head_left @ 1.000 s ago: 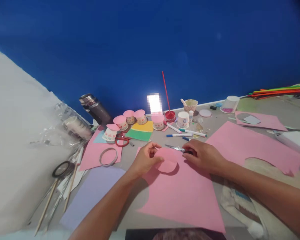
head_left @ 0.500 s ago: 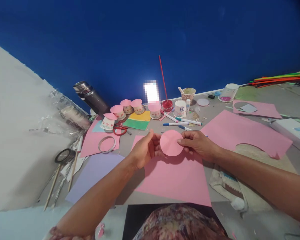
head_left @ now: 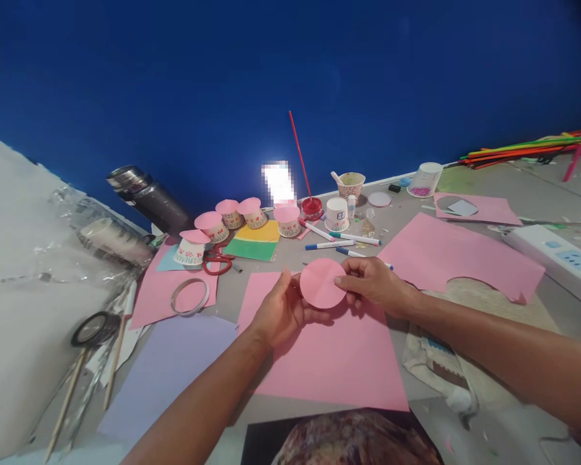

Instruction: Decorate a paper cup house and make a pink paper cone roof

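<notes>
Both of my hands hold up a small pink paper circle [head_left: 322,283] with a faint crease down its middle. My left hand [head_left: 278,310] pinches its left and lower edge. My right hand [head_left: 372,282] pinches its right edge with thumb and fingers. The circle hangs just above a large pink paper sheet [head_left: 329,355] lying on the grey table in front of me.
Several upturned paper cups with pink tops [head_left: 213,226] stand behind, near red scissors [head_left: 217,261], markers [head_left: 329,245], a red paint pot with a stick [head_left: 312,206] and a dark flask [head_left: 150,197]. Tape rings [head_left: 190,296], a lilac sheet [head_left: 169,368], another cut pink sheet [head_left: 455,255] and a power strip [head_left: 556,255] lie around.
A second ago my right hand rested on scissors on the table and the circle lay low. Both hands have since lifted the circle and hold it upright; the view shifted slightly.
</notes>
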### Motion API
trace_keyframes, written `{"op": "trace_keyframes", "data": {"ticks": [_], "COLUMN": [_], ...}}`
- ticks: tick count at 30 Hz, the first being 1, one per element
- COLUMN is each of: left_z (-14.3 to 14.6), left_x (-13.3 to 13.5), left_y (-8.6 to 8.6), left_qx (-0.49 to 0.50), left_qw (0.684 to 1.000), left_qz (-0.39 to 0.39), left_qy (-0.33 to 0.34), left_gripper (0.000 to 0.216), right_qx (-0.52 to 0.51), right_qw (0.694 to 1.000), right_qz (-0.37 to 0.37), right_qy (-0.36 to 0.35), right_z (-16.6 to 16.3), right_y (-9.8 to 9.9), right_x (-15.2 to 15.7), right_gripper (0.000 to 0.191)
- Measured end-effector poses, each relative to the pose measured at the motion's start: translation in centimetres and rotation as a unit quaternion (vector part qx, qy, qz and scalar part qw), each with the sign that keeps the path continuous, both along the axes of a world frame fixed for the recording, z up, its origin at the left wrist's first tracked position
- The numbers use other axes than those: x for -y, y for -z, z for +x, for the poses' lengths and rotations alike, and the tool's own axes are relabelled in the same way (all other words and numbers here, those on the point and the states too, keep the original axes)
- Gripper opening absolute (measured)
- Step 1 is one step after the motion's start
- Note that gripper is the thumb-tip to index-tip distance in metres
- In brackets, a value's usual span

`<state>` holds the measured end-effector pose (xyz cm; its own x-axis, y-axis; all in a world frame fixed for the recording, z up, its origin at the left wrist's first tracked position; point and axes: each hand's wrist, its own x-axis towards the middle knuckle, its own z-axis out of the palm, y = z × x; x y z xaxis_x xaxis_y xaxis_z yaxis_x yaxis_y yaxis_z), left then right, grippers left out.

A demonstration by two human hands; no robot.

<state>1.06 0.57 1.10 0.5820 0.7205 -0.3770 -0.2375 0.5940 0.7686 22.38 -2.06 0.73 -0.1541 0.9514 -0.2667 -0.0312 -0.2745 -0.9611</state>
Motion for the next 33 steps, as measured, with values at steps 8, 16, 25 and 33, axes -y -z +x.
{"op": "trace_keyframes", "data": {"ticks": [8,16,25,33], "left_z": [0.1,-0.1,0.1,0.6], "left_x": [0.7,0.6,0.2,1.1], "left_y": [0.8,0.0,0.8,1.1], "left_qx": [-0.099,-0.108,-0.046,-0.031], "left_qw": [0.988,0.984,0.988,0.994], "left_qz": [0.118,0.138,0.094,0.073], "left_qy": [-0.031,-0.001,-0.116,-0.076], "left_gripper": [0.037,0.04,0.034,0.037], "right_qx": [-0.044,0.021,0.039,-0.061], "right_qw": [0.999,1.0,0.998,0.997], "right_qz": [-0.009,0.003,-0.03,-0.05], "right_qy": [-0.019,-0.02,-0.05,-0.027], "right_z": [0.1,0.6,0.1,-0.1], "right_y": [-0.1,0.4,-0.1,0.2], "right_x": [0.0,-0.3,0.2,0.1], "right_gripper": [0.039,0.033,0.034,0.047]}}
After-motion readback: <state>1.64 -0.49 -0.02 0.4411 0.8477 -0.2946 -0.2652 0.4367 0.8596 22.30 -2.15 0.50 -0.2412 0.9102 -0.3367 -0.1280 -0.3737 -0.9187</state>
